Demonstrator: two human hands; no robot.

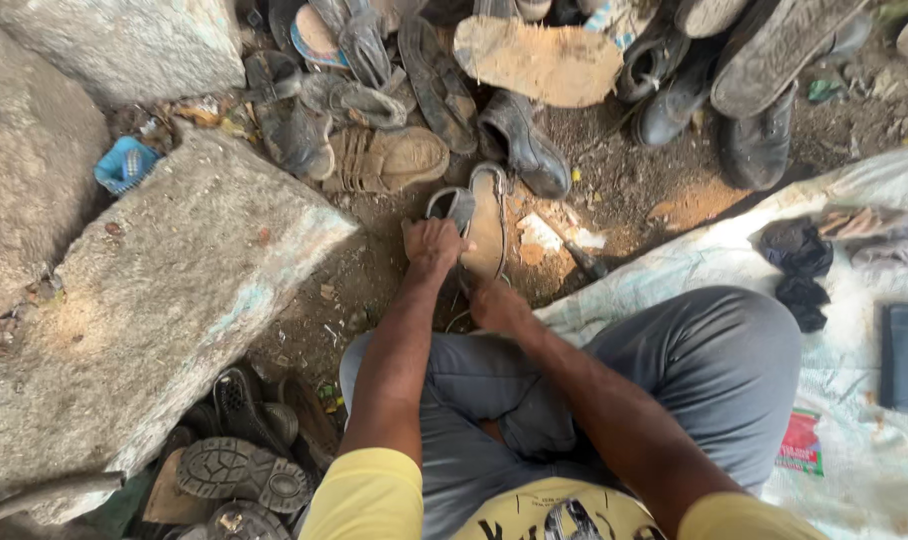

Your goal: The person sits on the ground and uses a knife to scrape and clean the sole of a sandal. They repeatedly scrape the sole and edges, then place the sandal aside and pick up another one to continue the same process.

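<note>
While worn tan sandal with grey strap (484, 215) is held upright on bare dirt ground (624, 190), left hand (432, 245) is clamped over its strap end, fingers curled around it. Right hand (496, 303) is pressed against sandal's lower end; its fingers hidden, grip cannot be told. Sandal is set just before grey-trousered knees (694, 370). Heap of dusty old shoes (394, 110) lies beyond. Large rough stone slab (144, 300) lies left, white plastic sheet (874, 460) right.
</note>
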